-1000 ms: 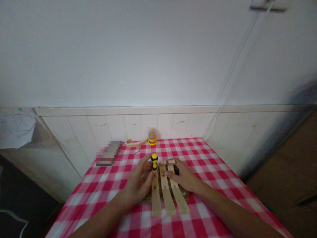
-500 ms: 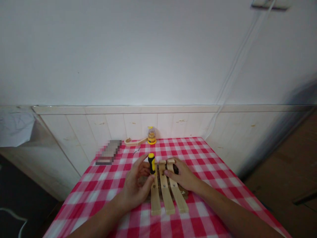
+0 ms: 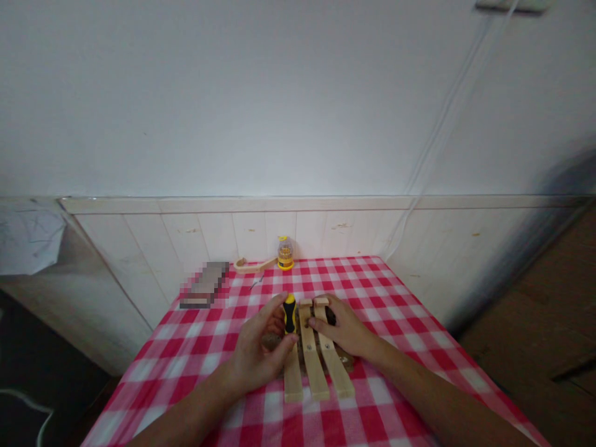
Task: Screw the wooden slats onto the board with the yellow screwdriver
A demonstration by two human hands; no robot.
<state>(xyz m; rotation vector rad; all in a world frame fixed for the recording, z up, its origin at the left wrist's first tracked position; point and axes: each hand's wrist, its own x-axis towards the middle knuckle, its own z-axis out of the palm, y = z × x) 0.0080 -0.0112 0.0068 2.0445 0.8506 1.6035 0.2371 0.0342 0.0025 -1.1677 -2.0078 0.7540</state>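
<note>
A small wooden assembly of three pale slats [image 3: 313,372] lies in the middle of the red and white checked table [image 3: 395,323]. My left hand [image 3: 258,354] is closed round a short yellow and black screwdriver [image 3: 289,313], held upright at the far end of the left slat. My right hand [image 3: 342,332] lies on the right slat, fingers pressing down on it, with a dark part of the assembly just under the fingers.
At the table's far edge stand a yellow-based clear bit holder [image 3: 285,254], a curved wooden piece [image 3: 251,266] and a blurred flat box [image 3: 205,285]. A small metal bit [image 3: 256,284] lies near them. White panelled wall runs behind; the floor drops off on both sides.
The screwdriver has sunk lower and my left fingers have closed further round it. My right hand has stayed on the slats.
</note>
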